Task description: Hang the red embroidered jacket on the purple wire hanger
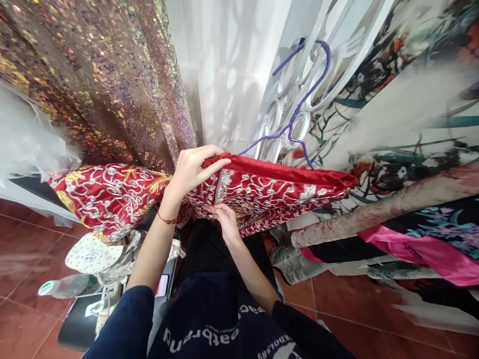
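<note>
A red embroidered garment (277, 192) with silver and gold patterns stretches across the middle, its plain red band along the upper edge. My left hand (196, 167), a red string bracelet at the wrist, is closed on that band, thumb on the near side. Lower down, my right hand (226, 219) has its fingers pinched at the embroidered cloth beside a vertical seam. A purple wire hanger (291, 124) hangs behind the garment on white scrollwork; the garment's band hides its lower ends. Another stretch of red embroidered cloth (112, 194) spreads out to the left.
A sequined cloth (112, 75) hangs at upper left, and floral fabric (392, 124) hangs on the right near several fabric rolls. White metal scrollwork (337, 75) stands ahead. At lower left are a plastic bottle (71, 285), a dotted white item (95, 253) and a phone (162, 285).
</note>
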Action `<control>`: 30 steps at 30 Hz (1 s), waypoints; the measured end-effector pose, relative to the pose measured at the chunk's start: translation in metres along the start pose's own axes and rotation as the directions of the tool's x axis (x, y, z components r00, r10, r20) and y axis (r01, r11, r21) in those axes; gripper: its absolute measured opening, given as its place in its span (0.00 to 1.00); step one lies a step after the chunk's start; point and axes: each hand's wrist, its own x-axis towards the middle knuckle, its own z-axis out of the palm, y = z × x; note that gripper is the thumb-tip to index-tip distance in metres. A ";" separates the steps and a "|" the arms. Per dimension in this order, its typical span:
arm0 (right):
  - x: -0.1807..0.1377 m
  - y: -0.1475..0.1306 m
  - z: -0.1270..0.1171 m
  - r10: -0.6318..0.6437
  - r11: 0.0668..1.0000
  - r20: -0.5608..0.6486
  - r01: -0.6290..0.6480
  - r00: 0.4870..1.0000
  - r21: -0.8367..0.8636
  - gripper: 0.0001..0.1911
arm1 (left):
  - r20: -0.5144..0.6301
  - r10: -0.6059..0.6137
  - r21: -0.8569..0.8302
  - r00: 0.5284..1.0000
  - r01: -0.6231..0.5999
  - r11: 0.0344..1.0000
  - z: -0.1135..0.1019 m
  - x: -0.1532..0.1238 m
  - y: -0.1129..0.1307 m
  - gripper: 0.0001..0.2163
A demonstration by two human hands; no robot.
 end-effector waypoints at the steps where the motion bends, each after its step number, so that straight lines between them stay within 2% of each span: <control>1: -0.001 -0.002 0.001 -0.007 1.000 -0.003 0.007 1.000 0.013 0.13 | 0.000 0.001 -0.001 1.000 -0.001 1.000 0.000 0.000 0.000 0.12; 10: -0.013 -0.020 0.009 -0.022 1.000 0.013 0.022 1.000 0.008 0.12 | 0.006 -0.016 0.002 1.000 0.016 1.000 0.001 -0.001 -0.001 0.12; 16: -0.020 -0.034 0.023 -0.095 0.991 -0.060 0.100 0.994 0.087 0.11 | 0.007 -0.036 0.012 0.999 0.036 0.999 0.002 -0.001 -0.001 0.14; 23: -0.026 -0.054 0.026 -0.087 0.996 0.068 0.088 0.994 -0.011 0.13 | -0.011 -0.025 0.007 1.000 0.025 1.000 0.001 -0.001 0.001 0.12; 30: -0.045 -0.089 0.042 -0.251 0.967 0.084 0.253 0.964 -0.019 0.12 | -0.008 -0.037 0.000 0.999 0.037 0.999 0.000 -0.002 0.004 0.12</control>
